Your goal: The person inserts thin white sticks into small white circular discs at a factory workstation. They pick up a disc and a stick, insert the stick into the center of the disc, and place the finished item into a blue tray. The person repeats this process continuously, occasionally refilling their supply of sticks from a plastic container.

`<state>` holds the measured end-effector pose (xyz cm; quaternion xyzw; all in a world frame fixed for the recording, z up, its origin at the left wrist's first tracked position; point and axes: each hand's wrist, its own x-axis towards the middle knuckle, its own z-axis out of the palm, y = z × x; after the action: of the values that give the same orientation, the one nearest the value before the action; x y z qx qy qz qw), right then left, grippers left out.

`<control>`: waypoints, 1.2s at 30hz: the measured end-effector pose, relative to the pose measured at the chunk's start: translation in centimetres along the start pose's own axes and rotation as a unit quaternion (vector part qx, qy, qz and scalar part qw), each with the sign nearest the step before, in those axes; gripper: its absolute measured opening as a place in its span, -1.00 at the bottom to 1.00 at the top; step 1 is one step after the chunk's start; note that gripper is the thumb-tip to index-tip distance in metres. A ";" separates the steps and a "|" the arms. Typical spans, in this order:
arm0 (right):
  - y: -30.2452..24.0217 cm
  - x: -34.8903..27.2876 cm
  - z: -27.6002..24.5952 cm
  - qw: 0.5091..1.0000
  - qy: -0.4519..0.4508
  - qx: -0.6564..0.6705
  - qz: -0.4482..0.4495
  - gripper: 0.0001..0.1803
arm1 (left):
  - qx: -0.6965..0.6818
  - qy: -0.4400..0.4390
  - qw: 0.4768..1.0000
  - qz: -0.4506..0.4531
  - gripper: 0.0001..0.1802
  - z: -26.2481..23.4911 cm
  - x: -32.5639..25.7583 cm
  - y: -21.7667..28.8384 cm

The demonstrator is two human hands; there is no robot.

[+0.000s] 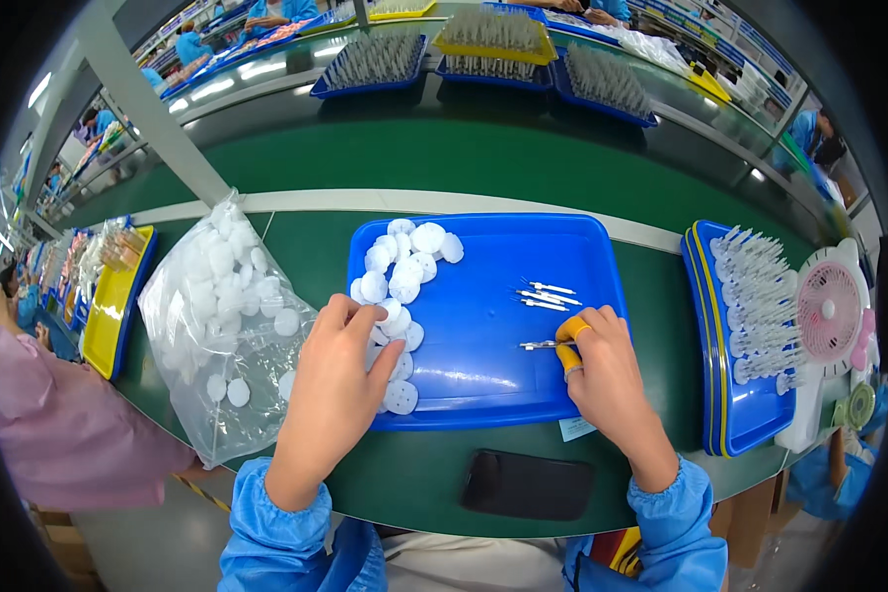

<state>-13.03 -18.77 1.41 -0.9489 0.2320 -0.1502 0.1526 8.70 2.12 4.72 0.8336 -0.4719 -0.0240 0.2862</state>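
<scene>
Closest to me, a black phone (528, 485) lies on the green desk (414, 479). Beyond it, my right hand (610, 373), with yellow finger covers (568, 357), grips a slender piece (537, 345) over the blue tray (493, 390). My left hand (333, 380) has thumb and forefinger parted over white discs (405, 286) along the tray's left side; I can't tell whether it touches any. Farther in, more slender white pieces (548, 296) lie in the tray, right of its middle. Across the green surface, trays of upright pieces (375, 61) stand in a row.

Discs (405, 286) in tray (483, 261), left side (bag (266, 370) farther left); phone (528, 484) before tray.
</scene>
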 end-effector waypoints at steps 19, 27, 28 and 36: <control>-1.9 -1.5 -1.1 0.963 0.085 0.253 -0.044 -0.57 | -0.153 -0.046 0.986 0.049 -0.84 1.6 1.7 3.7; -4.0 -2.2 -2.2 0.954 0.054 0.288 -0.059 -0.45 | -0.496 -0.093 0.856 -0.112 -0.81 4.8 -0.3 5.7; -4.0 -2.4 -2.2 0.956 0.044 0.284 -0.059 -0.46 | -0.477 -0.136 0.859 -0.127 -0.81 4.7 -0.3 5.5; -3.5 -2.8 -1.1 0.967 0.014 0.235 -0.093 -0.59 | -0.347 -0.092 0.933 -0.014 -0.83 4.7 -0.3 5.3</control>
<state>-14.43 -14.64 3.07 -0.9015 0.1034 -0.2269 0.3538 2.98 -1.82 3.36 0.6828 -0.4470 -0.2667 0.5127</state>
